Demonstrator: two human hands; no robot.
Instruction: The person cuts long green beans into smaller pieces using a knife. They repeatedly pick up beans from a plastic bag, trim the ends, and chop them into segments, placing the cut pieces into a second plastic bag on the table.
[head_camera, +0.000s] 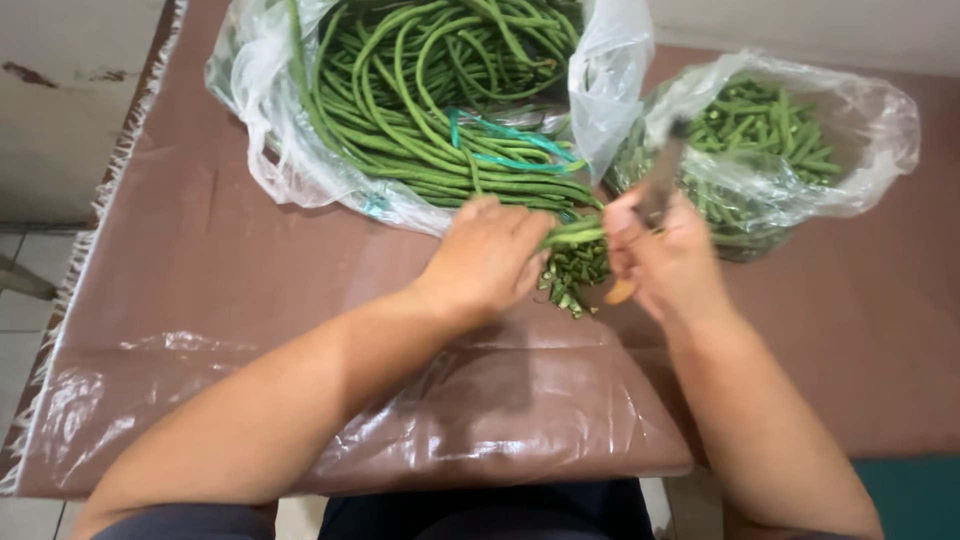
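Much remains uncut: long beans fill one bag, cut pieces another. Left hand fingers clench a bundle on the table; right hand grips a knife (blurred).

A thin, clear plastic sheet, glossy and wrinkled, is seen stretched over the matt brown table covering, whose left edge is finished in a frayed white fringe. At the far side of that sheet, smooth, waxy long green beans are held in a crinkled translucent plastic bag, and cut green bean pieces in a second clear film bag. A blurred knife with a dull metal blade and a pale wooden-looking handle end is gripped just above the sheet.
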